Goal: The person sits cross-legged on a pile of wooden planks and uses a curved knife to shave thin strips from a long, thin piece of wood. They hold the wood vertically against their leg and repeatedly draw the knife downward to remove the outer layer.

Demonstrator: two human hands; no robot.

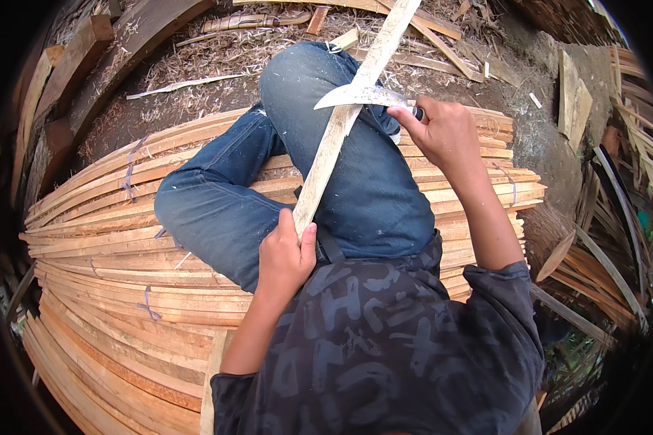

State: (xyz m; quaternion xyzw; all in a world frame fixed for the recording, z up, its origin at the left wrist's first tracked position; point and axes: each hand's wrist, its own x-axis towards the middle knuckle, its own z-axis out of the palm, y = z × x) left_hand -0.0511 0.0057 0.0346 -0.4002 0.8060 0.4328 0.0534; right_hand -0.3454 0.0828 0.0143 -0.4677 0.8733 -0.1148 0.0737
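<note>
My left hand (286, 251) is closed around the near end of a long, pale wooden strip (329, 148), with the thumb along its side. The strip slants up and to the right across my raised thigh, and its far end runs out of the picture at the top. My right hand (441, 129) grips the dark handle of a curved knife (361, 96), thumb stretched toward the blade. The blade lies across the strip above my knee, its tip pointing left. Whether its edge is cutting into the wood I cannot tell.
I sit on tied bundles of sawn wooden strips (145, 290). Wood shavings (174, 69) litter the ground ahead. Heavy timber beams (123, 54) lie at the far left. A cut log (556, 255) and more slats (595, 279) are on the right.
</note>
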